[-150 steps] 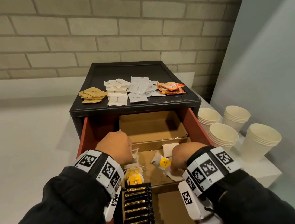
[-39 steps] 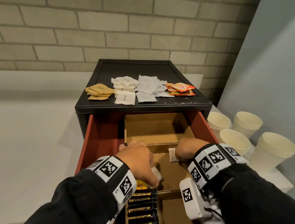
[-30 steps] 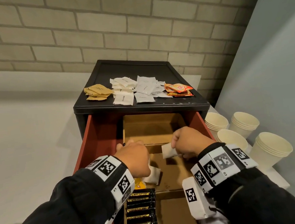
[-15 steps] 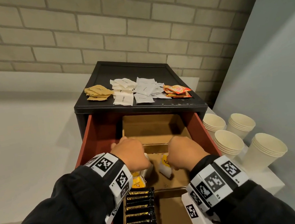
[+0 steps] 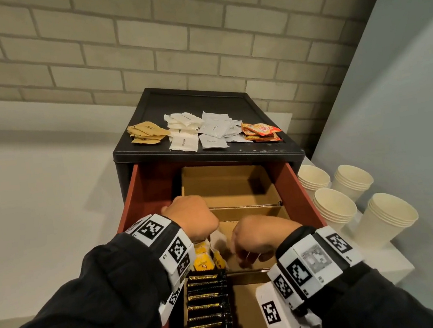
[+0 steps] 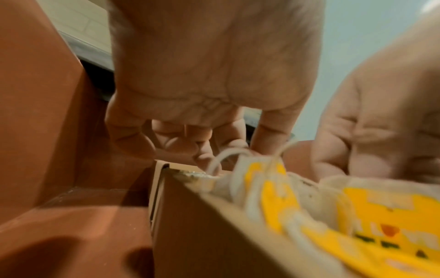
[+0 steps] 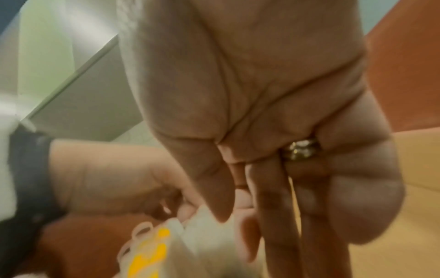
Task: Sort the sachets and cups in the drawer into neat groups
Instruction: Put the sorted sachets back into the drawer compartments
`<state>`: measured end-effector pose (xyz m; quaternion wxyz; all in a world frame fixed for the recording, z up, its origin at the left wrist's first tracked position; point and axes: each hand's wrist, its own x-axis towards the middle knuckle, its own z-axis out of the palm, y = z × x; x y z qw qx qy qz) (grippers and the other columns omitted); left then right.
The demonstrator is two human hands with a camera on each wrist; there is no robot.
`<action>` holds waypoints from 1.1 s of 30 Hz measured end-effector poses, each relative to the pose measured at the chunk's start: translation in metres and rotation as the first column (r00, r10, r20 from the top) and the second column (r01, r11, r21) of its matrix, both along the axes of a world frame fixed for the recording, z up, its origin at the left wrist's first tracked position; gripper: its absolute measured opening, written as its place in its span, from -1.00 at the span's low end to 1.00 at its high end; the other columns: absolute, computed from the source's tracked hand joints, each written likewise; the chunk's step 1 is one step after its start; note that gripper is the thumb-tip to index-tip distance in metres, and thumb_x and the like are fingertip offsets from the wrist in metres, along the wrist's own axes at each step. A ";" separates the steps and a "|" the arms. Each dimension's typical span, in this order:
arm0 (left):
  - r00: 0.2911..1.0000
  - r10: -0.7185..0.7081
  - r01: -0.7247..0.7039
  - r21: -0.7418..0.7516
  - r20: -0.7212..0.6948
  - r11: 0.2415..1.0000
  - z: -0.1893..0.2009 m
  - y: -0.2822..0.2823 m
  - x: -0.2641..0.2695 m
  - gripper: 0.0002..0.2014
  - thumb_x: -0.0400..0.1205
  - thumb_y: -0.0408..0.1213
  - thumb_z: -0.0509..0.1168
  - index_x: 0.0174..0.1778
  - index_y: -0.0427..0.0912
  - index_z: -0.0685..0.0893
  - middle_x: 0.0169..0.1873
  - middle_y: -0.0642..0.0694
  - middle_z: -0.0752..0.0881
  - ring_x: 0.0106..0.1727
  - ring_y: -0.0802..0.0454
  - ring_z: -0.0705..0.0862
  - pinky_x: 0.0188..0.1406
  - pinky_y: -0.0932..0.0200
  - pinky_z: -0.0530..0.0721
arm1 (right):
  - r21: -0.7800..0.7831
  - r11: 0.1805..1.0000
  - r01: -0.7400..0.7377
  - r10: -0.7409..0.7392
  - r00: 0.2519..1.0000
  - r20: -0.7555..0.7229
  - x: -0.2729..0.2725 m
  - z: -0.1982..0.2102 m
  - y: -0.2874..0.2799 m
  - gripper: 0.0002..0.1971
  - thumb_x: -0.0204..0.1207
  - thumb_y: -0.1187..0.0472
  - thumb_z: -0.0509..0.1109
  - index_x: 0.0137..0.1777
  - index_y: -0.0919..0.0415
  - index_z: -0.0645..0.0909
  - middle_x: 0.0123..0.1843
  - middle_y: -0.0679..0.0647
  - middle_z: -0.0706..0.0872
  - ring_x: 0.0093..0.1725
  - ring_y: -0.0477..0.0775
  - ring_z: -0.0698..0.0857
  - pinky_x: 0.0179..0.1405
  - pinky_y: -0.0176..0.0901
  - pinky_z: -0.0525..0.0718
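The red drawer is pulled out with a cardboard divider box inside. Tea bags with yellow tags stand in a row at the left of the middle compartment. My left hand reaches down there, its fingers curled against the tea bags at the box corner. My right hand is right beside it, with thumb and fingers pinching a white tea bag against the row. Black Kopiko sachets are lined up in the near compartment.
On the black cabinet top lie brown sachets, white sachets and orange sachets in separate piles. Several stacks of paper cups stand on the white shelf to the right. The back compartment holds nothing I can see.
My right hand picked up a tea bag from the middle compartment and brought it left to the row. My left hand stayed at the row. The loose tea bags are gone from the compartment floor.
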<state>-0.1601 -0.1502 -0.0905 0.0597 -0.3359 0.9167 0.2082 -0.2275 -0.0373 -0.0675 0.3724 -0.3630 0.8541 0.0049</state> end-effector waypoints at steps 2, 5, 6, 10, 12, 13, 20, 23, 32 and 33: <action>0.999 0.024 -0.022 0.058 -0.026 0.998 0.000 -0.002 -0.002 -0.69 0.44 -0.22 0.21 -0.60 -0.14 0.33 -0.21 -0.32 0.64 -0.10 -0.28 0.60 0.01 -0.08 0.57 | 0.019 0.999 -0.047 0.048 0.998 -0.042 0.003 -0.004 0.001 -0.74 0.56 0.37 0.21 0.18 0.34 0.63 0.18 0.25 0.72 -0.01 0.15 0.64 -0.29 -0.18 0.50; 0.994 0.070 -0.058 0.132 -0.084 0.990 0.000 -0.005 -0.004 -0.75 0.49 -0.19 0.24 -0.49 -0.20 0.57 -0.43 -0.14 0.59 -0.22 -0.15 0.60 -0.22 0.09 0.54 | 0.013 0.989 -0.149 0.149 0.989 -0.006 0.009 -0.006 0.000 -0.78 0.62 0.35 0.16 0.12 0.25 0.61 0.04 0.16 0.64 -0.06 0.10 0.52 -0.37 -0.30 0.40; 0.990 0.091 -0.077 0.128 -0.104 0.989 0.000 -0.007 -0.004 -0.79 0.51 -0.19 0.25 -0.35 -0.22 0.66 -0.36 -0.11 0.64 -0.18 -0.11 0.62 -0.19 0.11 0.58 | -0.004 0.987 -0.158 0.158 0.987 -0.007 0.009 -0.006 -0.001 -0.83 0.62 0.34 0.16 0.01 0.17 0.59 -0.03 0.12 0.59 -0.09 0.06 0.52 -0.36 -0.34 0.39; 0.991 0.116 -0.114 0.032 -0.072 0.993 -0.001 -0.012 -0.002 -0.82 0.54 -0.16 0.20 -0.30 -0.17 0.54 0.00 -0.22 0.68 0.09 -0.21 0.62 0.12 -0.04 0.62 | -0.011 0.998 -0.069 0.069 0.997 0.028 0.003 -0.001 0.000 -0.85 0.64 0.28 0.14 0.00 0.19 0.56 0.01 0.14 0.66 -0.13 0.03 0.56 -0.36 -0.27 0.40; 0.995 0.096 -0.096 0.002 -0.001 0.995 -0.002 -0.011 -0.002 -0.83 0.54 -0.13 0.18 -0.26 -0.15 0.51 0.05 -0.20 0.66 0.14 -0.21 0.59 0.16 -0.06 0.60 | -0.004 1.000 -0.013 0.013 1.000 0.007 -0.001 0.000 -0.001 -0.83 0.66 0.29 0.11 0.00 0.23 0.54 -0.08 0.14 0.64 -0.31 -0.01 0.52 -0.41 -0.26 0.40; 0.996 0.084 -0.084 -0.006 0.024 0.996 -0.004 -0.011 -0.002 -0.84 0.53 -0.13 0.18 -0.25 -0.15 0.52 0.06 -0.18 0.66 0.15 -0.21 0.58 0.19 -0.09 0.59 | -0.010 1.000 0.006 -0.006 1.000 -0.008 -0.001 0.000 -0.002 -0.83 0.66 0.29 0.11 0.03 0.24 0.54 -0.13 0.13 0.62 -0.34 -0.02 0.51 -0.42 -0.27 0.42; 0.986 0.073 -0.058 0.102 -0.148 0.993 0.000 -0.006 0.001 -0.80 0.52 -0.26 0.20 -0.13 -0.02 0.75 0.03 -0.03 0.72 0.14 -0.09 0.64 0.21 -0.03 0.62 | -0.072 0.995 0.066 -0.065 0.998 0.023 -0.002 0.002 -0.013 -0.67 0.66 0.29 0.11 0.38 0.26 0.47 0.08 0.14 0.60 -0.03 0.09 0.58 -0.26 -0.22 0.52; 0.909 0.145 -0.088 0.159 -0.390 0.983 0.011 -0.012 -0.001 -0.76 0.52 -0.28 0.31 -0.44 0.12 0.59 -0.24 0.07 0.67 -0.05 0.04 0.67 -0.04 0.19 0.60 | -0.229 0.973 0.032 -0.054 0.994 -0.092 -0.016 0.018 -0.018 -0.63 0.63 0.34 0.14 0.42 0.32 0.48 0.31 0.23 0.62 0.21 0.19 0.64 -0.06 -0.17 0.53; 0.640 0.272 -0.287 0.106 -0.719 0.952 0.090 -0.058 -0.006 -0.78 0.51 -0.26 0.31 0.05 0.00 0.68 0.09 -0.06 0.63 0.09 -0.05 0.61 0.01 0.21 0.58 | -0.637 0.771 0.007 -0.118 0.984 -0.131 -0.025 0.089 -0.061 -0.47 0.49 0.62 0.17 0.35 0.15 0.58 0.31 0.06 0.65 0.37 0.06 0.57 0.24 -0.22 0.49; 0.665 0.296 -0.338 0.077 -0.685 0.938 0.097 -0.070 -0.007 -0.70 0.49 -0.25 0.30 0.14 0.02 0.65 0.21 -0.13 0.59 0.21 -0.14 0.58 0.19 0.07 0.57 | -0.631 0.776 0.008 -0.109 0.987 -0.122 -0.025 0.092 -0.066 -0.49 0.50 0.60 0.18 0.33 0.14 0.59 0.31 0.06 0.65 0.37 0.06 0.56 0.22 -0.23 0.49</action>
